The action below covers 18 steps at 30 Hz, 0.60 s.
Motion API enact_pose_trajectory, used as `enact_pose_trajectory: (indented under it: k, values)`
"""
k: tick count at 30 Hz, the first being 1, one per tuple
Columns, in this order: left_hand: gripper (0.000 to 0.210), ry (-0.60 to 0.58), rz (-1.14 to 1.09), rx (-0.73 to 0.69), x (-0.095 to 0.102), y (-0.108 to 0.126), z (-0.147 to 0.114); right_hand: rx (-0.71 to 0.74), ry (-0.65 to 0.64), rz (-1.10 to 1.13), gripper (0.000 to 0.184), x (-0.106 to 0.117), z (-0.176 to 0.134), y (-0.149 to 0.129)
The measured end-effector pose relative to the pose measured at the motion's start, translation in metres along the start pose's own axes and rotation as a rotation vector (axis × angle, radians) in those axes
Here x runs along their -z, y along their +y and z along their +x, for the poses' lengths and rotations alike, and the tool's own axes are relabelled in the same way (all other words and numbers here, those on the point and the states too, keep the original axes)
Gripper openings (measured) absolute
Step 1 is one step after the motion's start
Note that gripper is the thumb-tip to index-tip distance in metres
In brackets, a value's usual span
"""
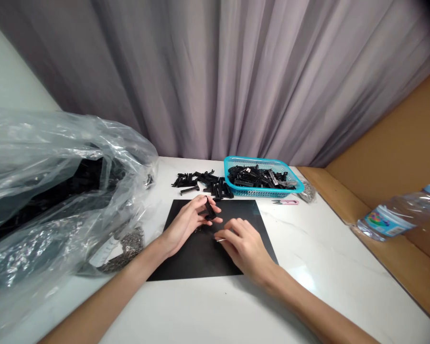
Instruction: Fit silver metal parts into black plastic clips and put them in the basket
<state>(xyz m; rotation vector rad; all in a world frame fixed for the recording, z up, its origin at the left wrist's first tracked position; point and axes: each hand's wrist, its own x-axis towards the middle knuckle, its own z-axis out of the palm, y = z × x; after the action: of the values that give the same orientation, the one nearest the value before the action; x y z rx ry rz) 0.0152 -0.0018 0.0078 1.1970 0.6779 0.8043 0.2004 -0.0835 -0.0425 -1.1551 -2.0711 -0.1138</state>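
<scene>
Over a black mat (200, 263), my left hand (186, 222) is closed on a black plastic part (209, 209), a narrow bar held tilted between thumb and fingers. To its right, my right hand (241, 241) pinches a thin, pale metal pin (220, 240) whose tip points left. The pin and the plastic part are apart. Some tiny shiny bits (198, 230) lie on the mat under my left hand, too small to name. Behind the mat lies a loose pile of similar black plastic parts (204, 181).
A blue basket (265, 193) full of black parts stands at the back, with pink thread snips (285, 202) before it. Clear plastic bags (118, 138) bulge at left, beside a bag of small metal pieces (129, 246). At right, a water bottle (394, 220) lies tilted near cardboard.
</scene>
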Motion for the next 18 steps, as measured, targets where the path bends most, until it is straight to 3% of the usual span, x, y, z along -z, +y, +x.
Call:
enact_pose_trajectory:
  k: [4,8,13,18]
  values:
    - [0.029,-0.101,-0.02,0.003,0.0,0.002,-0.003,-0.261,0.039,0.278,0.017,0.013,0.005,0.006]
    - [0.018,-0.113,-0.019,-0.038,0.002,0.003,-0.003,-0.49,0.086,0.535,0.022,0.029,0.011,0.008]
    - [0.024,-0.126,0.23,-0.121,0.006,-0.007,-0.001,-0.57,0.079,0.623,0.021,0.037,0.013,0.011]
    - [0.027,-0.059,0.718,-0.371,0.007,-0.02,-0.004,-0.587,0.07,0.726,0.018,0.036,0.012,0.012]
